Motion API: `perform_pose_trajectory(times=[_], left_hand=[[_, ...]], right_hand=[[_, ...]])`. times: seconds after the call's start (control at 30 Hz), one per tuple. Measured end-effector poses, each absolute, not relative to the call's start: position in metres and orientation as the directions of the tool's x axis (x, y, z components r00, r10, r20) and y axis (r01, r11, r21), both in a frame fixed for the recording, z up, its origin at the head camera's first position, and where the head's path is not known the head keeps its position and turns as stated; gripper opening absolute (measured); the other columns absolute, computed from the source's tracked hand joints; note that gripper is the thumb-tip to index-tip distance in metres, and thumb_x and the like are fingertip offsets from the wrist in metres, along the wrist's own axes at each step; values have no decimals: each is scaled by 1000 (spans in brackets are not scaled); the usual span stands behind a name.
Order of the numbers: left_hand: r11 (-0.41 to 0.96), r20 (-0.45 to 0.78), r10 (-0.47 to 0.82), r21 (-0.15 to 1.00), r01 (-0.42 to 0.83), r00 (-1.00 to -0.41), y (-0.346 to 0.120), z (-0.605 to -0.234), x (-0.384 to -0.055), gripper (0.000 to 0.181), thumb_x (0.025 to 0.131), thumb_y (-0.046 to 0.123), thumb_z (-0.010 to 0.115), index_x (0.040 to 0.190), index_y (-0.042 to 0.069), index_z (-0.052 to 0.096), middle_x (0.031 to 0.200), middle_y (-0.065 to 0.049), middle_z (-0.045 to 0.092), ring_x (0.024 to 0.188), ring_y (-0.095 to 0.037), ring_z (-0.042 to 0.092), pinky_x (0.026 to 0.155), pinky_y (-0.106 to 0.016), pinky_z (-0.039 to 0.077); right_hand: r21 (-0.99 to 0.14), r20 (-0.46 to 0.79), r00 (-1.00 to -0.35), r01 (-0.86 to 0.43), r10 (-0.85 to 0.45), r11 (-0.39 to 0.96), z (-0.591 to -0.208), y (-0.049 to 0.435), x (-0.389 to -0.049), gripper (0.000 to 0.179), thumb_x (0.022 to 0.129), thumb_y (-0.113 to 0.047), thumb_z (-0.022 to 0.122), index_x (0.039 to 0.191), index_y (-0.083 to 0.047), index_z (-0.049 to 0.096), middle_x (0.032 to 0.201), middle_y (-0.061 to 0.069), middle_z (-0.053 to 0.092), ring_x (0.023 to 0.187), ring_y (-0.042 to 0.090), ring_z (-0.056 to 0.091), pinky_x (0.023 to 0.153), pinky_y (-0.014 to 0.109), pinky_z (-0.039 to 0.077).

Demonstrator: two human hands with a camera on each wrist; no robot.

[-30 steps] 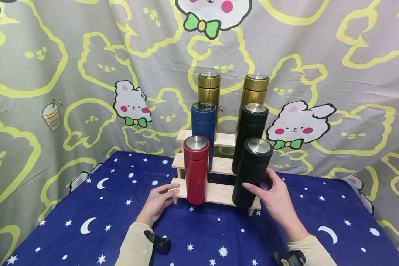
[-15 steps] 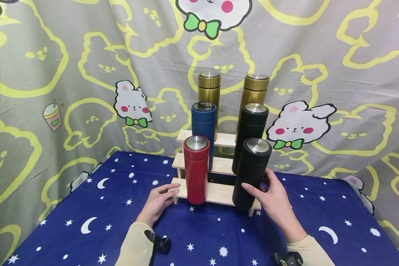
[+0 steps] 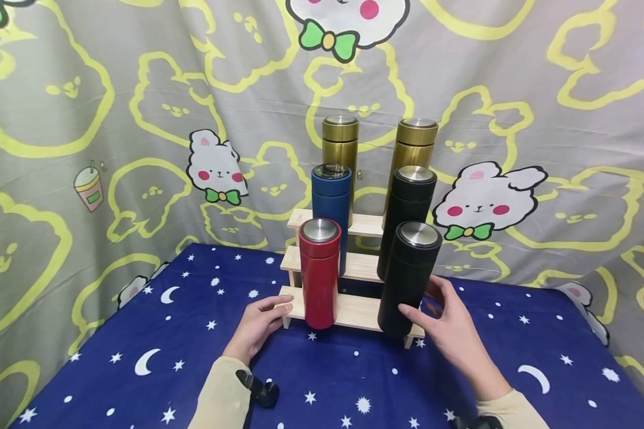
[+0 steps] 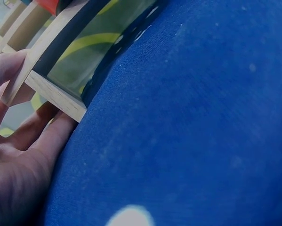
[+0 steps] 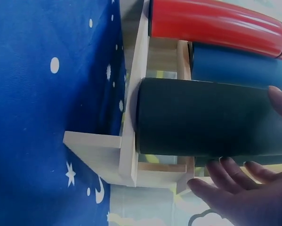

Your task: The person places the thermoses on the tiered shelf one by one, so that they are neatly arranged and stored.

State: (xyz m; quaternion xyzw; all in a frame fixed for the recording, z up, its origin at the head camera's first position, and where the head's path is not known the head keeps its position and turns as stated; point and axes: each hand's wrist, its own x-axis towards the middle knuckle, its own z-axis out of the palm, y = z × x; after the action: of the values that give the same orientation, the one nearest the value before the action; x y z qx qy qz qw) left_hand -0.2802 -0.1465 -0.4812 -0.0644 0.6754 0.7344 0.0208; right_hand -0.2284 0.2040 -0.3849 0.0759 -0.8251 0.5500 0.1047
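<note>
A black thermos bottle (image 3: pixel 409 280) stands on the right end of the lowest shelf of a wooden three-tier stand (image 3: pixel 356 311). My right hand (image 3: pixel 453 322) is at its right side, thumb tip overlapping its front. In the right wrist view, the fingers (image 5: pixel 225 179) are spread loosely along the bottle's edge. My left hand (image 3: pixel 259 325) grips the left end of the lowest shelf. The left wrist view has its fingers (image 4: pixel 51 129) above and below the wooden board (image 4: pixel 56 96). A red thermos (image 3: pixel 320 280) stands on that shelf's left part.
Behind, on the middle tier, are a blue thermos (image 3: pixel 331 190) and another black one (image 3: pixel 413 190). Two gold thermoses (image 3: pixel 340 140) stand on the top tier. A blue star-patterned cloth (image 3: pixel 193 333) covers the table. A cartoon-print curtain (image 3: pixel 155 119) hangs behind.
My right hand has loosened from the front black thermos and drawn slightly right and down; its thumb has slid toward the bottle's right side. My left hand stays at the stand's end.
</note>
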Motion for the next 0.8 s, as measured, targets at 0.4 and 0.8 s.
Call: perform_pose_trajectory(times=[0.4, 0.8], left_hand=[[-62, -135, -61, 989, -131, -989, -146, -478, -283, 34, 86, 15, 77, 117, 2, 71, 132, -15, 58, 112, -24, 59, 97, -45, 47], [237, -28, 42, 971, -17, -999, -159, -458, -276, 48, 93, 18, 69, 137, 4, 57, 135, -19, 55, 113, -29, 58, 93, -45, 49]], right_hand=[[-822, 144, -987, -161, -75, 546, -397, 235, -211, 71, 93, -32, 70, 144, 2, 34, 139, 25, 46, 125, 41, 47, 98, 55, 43], [-610, -139, -990, 69, -20, 790, -417, 282, -205, 90, 93, -60, 56, 143, 11, 31, 139, 38, 39, 124, 52, 43, 94, 61, 42]])
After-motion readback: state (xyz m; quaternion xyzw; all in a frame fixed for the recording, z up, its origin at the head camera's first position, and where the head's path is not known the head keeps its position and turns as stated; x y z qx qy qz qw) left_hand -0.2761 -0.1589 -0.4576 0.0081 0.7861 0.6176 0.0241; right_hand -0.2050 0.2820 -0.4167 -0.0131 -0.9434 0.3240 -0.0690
